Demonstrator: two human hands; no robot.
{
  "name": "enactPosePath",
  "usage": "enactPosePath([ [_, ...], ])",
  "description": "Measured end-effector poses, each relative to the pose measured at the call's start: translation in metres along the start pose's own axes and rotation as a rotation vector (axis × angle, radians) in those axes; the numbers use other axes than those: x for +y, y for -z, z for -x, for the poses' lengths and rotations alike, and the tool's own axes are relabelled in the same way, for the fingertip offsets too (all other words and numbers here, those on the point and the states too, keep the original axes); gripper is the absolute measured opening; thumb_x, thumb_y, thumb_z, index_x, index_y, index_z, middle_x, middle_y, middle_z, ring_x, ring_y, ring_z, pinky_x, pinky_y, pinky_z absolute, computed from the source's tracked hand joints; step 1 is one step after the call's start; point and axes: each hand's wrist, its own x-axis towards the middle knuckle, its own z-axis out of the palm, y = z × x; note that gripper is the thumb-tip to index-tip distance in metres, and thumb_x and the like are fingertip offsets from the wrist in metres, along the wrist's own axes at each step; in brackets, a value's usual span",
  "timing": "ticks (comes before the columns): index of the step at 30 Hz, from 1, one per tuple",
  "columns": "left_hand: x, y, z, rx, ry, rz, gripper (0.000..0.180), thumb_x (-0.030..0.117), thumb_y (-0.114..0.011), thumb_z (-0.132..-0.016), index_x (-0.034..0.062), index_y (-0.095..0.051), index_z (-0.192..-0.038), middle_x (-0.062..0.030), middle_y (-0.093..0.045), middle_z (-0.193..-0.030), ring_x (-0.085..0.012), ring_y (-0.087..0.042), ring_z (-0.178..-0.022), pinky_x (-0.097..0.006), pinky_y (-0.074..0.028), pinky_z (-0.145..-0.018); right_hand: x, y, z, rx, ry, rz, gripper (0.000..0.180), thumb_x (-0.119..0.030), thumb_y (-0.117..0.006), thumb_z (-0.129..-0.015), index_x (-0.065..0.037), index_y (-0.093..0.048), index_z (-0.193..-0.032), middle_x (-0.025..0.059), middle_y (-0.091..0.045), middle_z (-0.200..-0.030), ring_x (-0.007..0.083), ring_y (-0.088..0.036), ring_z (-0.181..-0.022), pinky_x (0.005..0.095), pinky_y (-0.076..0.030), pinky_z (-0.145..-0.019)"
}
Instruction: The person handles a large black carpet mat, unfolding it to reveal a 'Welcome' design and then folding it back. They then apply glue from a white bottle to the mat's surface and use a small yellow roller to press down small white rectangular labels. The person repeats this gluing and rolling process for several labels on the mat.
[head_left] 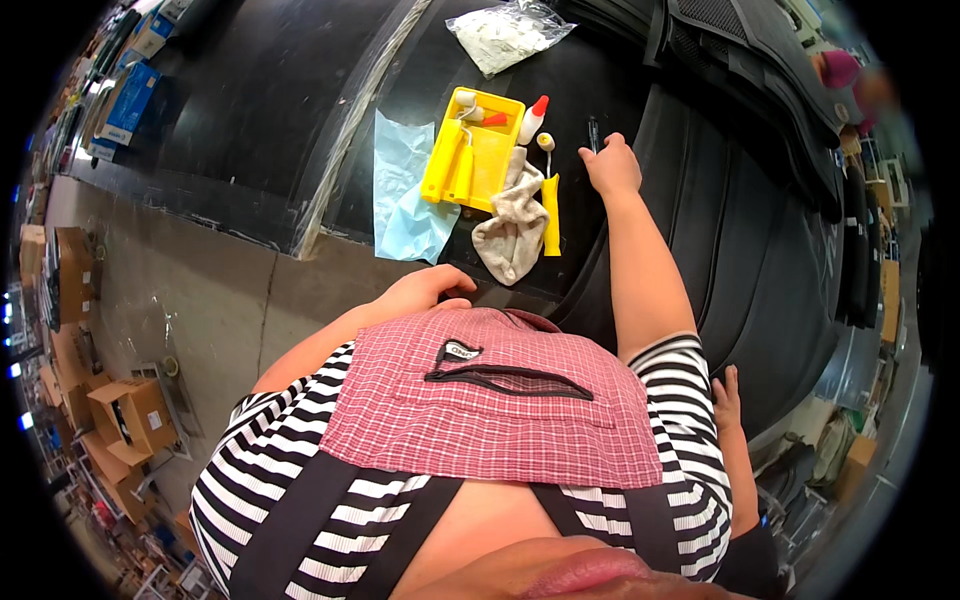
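My right hand (615,168) reaches over the black table, thumb and forefinger closed around the lower end of a dark, slim pen (593,132). My left hand (425,288) rests at the table's front edge against my red checked apron (500,400), fingers loosely bent and nothing visible in them. Between the hands lies a yellow paint tray (495,150) with small yellow-handled rollers (463,172) in it. A grey-beige rag (512,225) hangs over its near right corner. Right of the rag lies another roller (551,215); a white bottle with a red cap (533,120) is beside the tray.
A light-blue sheet (405,195) lies under the tray's left side. Behind is a clear bag of white pieces (508,38). Black padded panels (720,220) are stacked at right. Another person's hand (728,398) shows beside my right arm. Cardboard boxes (130,415) stand at left.
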Motion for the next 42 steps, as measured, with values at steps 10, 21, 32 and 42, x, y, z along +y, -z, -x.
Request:
enactPosePath([
  [10, -0.005, 0.019, 0.004, 0.029, -0.095, 0.021, 0.026, 0.013, -0.064, -0.095, 0.0030, -0.061, -0.119, -0.0141, -0.064, -0.113, -0.0258, -0.062, -0.106, -0.036, -0.050, -0.092, 0.052, 0.018, 0.001, -0.500, -0.256, -1.663, 0.006, -0.012, -0.064, -0.092, -0.008, -0.060, -0.089, 0.0095, -0.070, -0.088, 0.0188, -0.066, -0.072, 0.0256, -0.053, -0.064],
  [21, 0.033, 0.022, -0.061, -0.029, -0.309, -0.071, 0.022, 0.017, -0.066, -0.092, 0.0044, -0.063, -0.110, -0.0131, -0.066, -0.103, -0.0265, -0.066, -0.092, -0.033, -0.052, -0.082, 0.059, 0.036, 0.147, -0.487, -0.362, -1.543, 0.021, -0.028, -0.059, -0.101, -0.007, -0.060, -0.099, 0.0098, -0.068, -0.088, 0.0196, -0.069, -0.075, 0.0279, -0.056, -0.064],
  [32, 0.006, 0.039, -0.050, 0.056, -0.345, -0.147, 0.026, 0.021, -0.070, -0.088, 0.0052, -0.064, -0.107, -0.0127, -0.067, -0.098, -0.0277, -0.066, -0.088, -0.037, -0.053, -0.078, -0.034, 0.017, 0.069, -0.638, -0.115, -0.827, 0.030, -0.024, -0.070, -0.089, 0.002, -0.061, -0.101, 0.0038, -0.060, -0.075, 0.0106, -0.051, -0.056, 0.0263, -0.040, -0.050],
  [42, -0.016, 0.073, -0.026, 0.244, -0.218, -0.084, 0.023, 0.018, -0.067, -0.090, 0.0045, -0.066, -0.108, -0.0127, -0.068, -0.100, -0.0254, -0.067, -0.086, -0.036, -0.054, -0.078, -0.099, -0.003, 0.080, -0.391, 0.118, -0.433, 0.041, -0.024, -0.080, -0.079, 0.002, -0.060, -0.103, 0.0120, -0.066, -0.088, 0.0166, -0.063, -0.070, 0.0304, -0.050, -0.063],
])
